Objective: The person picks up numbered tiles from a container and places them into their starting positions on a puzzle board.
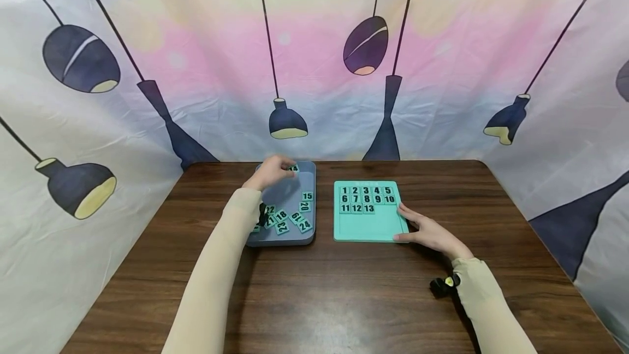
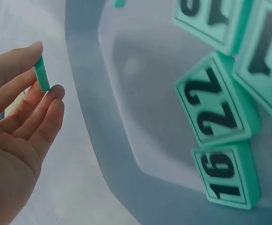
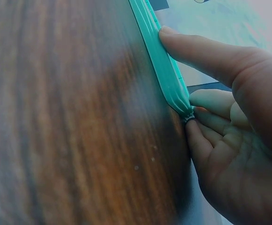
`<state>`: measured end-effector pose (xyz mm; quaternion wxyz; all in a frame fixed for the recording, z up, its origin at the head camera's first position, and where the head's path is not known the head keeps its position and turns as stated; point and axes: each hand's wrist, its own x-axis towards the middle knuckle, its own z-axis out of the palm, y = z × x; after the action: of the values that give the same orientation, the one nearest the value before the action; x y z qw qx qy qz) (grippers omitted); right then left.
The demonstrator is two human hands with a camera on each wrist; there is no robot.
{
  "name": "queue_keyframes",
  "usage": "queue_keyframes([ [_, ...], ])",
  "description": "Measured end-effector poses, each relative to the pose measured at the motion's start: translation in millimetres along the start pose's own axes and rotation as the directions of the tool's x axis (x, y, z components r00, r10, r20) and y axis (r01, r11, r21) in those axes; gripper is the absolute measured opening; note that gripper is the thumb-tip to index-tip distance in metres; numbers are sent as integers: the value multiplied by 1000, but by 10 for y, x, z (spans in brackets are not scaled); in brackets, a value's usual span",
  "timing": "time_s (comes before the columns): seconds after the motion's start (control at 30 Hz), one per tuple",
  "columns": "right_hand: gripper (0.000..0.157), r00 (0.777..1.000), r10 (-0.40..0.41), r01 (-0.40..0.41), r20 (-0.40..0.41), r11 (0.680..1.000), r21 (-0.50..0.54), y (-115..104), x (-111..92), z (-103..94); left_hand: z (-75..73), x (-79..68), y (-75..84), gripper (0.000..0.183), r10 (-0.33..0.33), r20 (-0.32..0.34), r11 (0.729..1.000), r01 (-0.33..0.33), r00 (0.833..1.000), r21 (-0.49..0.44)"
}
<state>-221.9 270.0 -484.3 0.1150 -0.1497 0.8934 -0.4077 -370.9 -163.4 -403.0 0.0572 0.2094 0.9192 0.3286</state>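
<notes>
"Tile 14 (image 1: 294, 168) is showing at the far end of the gray tray (image 1: 290, 193) in the head view. What's holding it?"

"The left grip (image 1: 272, 172) seems to be pinching it. Loose tiles, such as tile 15 (image 1: 307, 196) and tile 24 (image 1: 304, 225), are lying nearer in the tray."

"And the right grip (image 1: 432, 232)?"

"It's holding the green board (image 1: 371, 227) by its near right corner, on the wooden surface (image 1: 314, 299). Tiles 1 to 13 (image 1: 366, 199) are sitting there in order, with 13 (image 1: 369, 208) ending the third row."

"What is the left wrist view adding?"

"A tile is showing edge-on between thumb (image 2: 14, 61) and fingers (image 2: 47, 115), so the pinch is reading plainly, though the number isn't showing. Tile 22 (image 2: 210, 105) and tile 16 (image 2: 224, 176) are lying in the tray."

"And the right wrist view?"

"Thumb and fingers are closing on the board's edge and corner."

"So which step are we seeing?"

"I'm judging it the picking-up of tile 14, its placement not yet done. The next move is probably calling for carrying it across, turning its number upright and seating it squarely just right of 13, with the right grip steadying the board."
</notes>
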Motion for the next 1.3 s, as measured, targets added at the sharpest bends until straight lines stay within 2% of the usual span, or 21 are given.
queue_keyframes([
  [0.13,99,1000,5,-5,-3,1000,-13,29,8,1,50,55,94,42,29,-6,1000,-29,1000,4],
  [0.27,100,1000,3,-3,-6,1000,-17,31,14,18,142,113,257,41,52,0,998,-52,999,18],
  [0.67,97,1000,-4,4,-5,1000,-13,9,1,14,441,412,916,40,144,14,989,-144,989,38],
  [0.93,99,1000,15,-15,4,1000,8,17,17,27,639,529,1317,39,241,52,970,-242,969,21],
  [1.13,99,1000,20,-20,6,1000,8,36,29,22,793,565,1513,40,272,65,962,-272,960,-2],
  [1.3,98,1000,24,-25,10,1000,11,31,31,19,928,569,1575,43,293,100,956,-291,951,-35],
])
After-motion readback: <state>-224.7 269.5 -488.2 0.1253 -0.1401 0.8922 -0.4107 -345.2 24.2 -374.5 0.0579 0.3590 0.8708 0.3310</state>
